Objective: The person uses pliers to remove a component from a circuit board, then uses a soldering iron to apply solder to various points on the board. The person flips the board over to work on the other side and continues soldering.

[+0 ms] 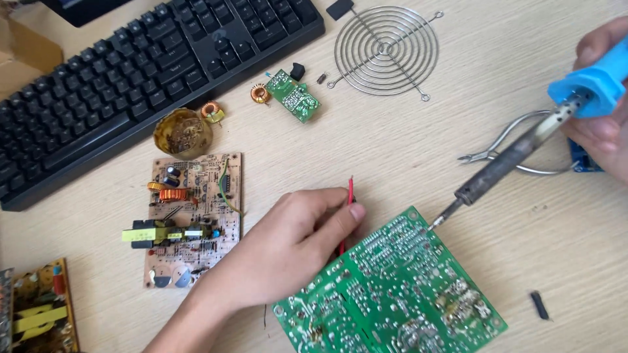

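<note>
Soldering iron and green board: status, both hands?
Right hand grips soldering iron, tip at edge of green board. Left hand pinches red wire beside board. Pliers under iron shaft, nothing blocking.

Bright, even daylight, soft and diffuse. Shadows are faint: a thin one hugs the left hand (pixel 288 242) on the wooden table (pixel 458 131). Slight glare on the wire fan guard (pixel 386 49) beyond that hand. Focus sharp near the hand; mild softness and barrel stretch toward the frame corners.
</note>
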